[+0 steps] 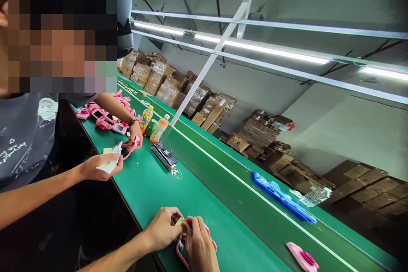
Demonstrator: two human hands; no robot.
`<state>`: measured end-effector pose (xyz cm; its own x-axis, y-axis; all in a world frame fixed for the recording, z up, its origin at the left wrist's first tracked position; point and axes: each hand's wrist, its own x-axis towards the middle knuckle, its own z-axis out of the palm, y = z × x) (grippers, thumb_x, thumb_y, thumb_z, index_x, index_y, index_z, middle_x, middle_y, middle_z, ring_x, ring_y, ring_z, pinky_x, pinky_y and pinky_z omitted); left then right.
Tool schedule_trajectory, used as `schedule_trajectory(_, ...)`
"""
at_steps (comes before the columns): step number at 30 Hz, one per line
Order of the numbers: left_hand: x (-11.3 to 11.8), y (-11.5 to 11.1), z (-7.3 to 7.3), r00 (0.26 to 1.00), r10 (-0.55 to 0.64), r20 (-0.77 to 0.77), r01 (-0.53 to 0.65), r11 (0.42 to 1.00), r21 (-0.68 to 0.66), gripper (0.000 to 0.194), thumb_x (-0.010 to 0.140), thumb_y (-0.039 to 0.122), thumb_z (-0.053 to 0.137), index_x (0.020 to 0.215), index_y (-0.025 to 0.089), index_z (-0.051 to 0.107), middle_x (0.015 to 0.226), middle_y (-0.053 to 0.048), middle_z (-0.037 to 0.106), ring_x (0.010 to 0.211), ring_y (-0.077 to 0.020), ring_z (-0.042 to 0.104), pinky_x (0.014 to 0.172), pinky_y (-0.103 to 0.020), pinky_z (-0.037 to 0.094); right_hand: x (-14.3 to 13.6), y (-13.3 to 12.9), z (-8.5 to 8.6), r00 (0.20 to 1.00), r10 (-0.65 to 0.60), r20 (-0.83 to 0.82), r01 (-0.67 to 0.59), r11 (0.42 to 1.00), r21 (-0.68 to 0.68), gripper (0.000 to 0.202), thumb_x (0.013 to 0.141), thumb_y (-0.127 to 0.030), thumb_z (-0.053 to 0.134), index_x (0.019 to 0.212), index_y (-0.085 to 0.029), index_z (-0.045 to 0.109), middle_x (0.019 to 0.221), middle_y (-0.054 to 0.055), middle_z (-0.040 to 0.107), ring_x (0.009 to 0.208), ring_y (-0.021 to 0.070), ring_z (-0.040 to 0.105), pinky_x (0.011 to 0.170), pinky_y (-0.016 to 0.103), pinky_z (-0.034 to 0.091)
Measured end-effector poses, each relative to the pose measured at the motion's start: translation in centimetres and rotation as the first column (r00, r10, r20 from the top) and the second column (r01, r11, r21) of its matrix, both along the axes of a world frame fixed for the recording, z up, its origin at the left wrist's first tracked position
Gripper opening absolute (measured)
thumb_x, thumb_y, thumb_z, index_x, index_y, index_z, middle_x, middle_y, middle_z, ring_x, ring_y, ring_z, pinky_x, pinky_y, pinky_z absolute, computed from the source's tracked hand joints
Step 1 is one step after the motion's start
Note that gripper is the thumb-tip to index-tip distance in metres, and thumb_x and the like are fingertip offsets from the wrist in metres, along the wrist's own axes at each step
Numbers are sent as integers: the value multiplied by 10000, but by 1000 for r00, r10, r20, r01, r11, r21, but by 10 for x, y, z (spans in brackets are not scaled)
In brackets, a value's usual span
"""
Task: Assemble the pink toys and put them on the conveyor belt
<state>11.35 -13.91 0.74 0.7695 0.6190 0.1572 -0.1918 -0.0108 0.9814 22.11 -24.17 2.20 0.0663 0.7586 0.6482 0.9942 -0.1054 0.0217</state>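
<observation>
At the bottom middle, my left hand [164,226] is closed, with thumb and fingertips pinching a small pale-yellow slip [179,222]. My right hand [200,244] is bent over a pink-rimmed casing [181,251] on the green table, its fingertips meeting the left ones at the slip. Most of the casing is hidden under the right hand, so its inside is hard to make out. To the left, a co-worker holds a white sheet [110,162] in one hand and a pink toy camera [133,146] in the other.
Pink toy cameras [105,117] lie heaped before the co-worker. Drink bottles [160,128] and a dark silver-topped box [163,155] stand farther along. A belt [223,170] carries a blue toy strip [283,197] and a pink piece [303,257]. Cartons [204,104] are stacked behind.
</observation>
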Motion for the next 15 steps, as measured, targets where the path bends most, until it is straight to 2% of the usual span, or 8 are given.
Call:
schedule_trajectory(2,0,0,1,1000,1,3,-1,1000,-18,223,745,361,655,792,143,671,670,-16,648,628,-145,550,573,-247,392,-1,1,1,999,-17,-34,17,1000,-17,249,1047,-276,348,858,-253,509,802,17,562,675,182,581,624,292,481)
schedule_trajectory(6,1,4,5,999,-40,27,41,997,-60,232,736,372,681,791,147,694,707,-18,658,691,-159,570,636,-258,426,-3,6,0,1000,30,-5,-30,999,-14,248,1011,-164,328,857,-245,504,801,19,560,702,190,584,657,305,482)
schedule_trajectory(10,-3,9,11,980,-182,83,191,976,-110,264,697,398,704,759,142,696,689,-1,620,666,-141,532,633,-254,416,-8,0,-1,997,70,-42,-69,998,7,232,998,-145,320,884,-235,501,849,43,606,763,193,604,694,304,494)
schedule_trajectory(13,-9,14,14,948,-295,118,312,937,-160,355,710,459,689,837,128,713,696,-5,612,623,-131,527,605,-252,410,-14,-7,3,986,99,-137,-99,995,12,211,1018,-186,319,929,-232,505,944,71,657,865,201,637,785,327,520)
schedule_trajectory(15,-12,16,14,941,-311,131,332,924,-188,443,760,532,654,898,117,720,712,-15,619,625,-133,539,613,-256,416,-18,-10,6,978,115,-173,-116,993,5,227,1030,-192,309,978,-230,526,1030,86,684,962,209,652,862,354,528)
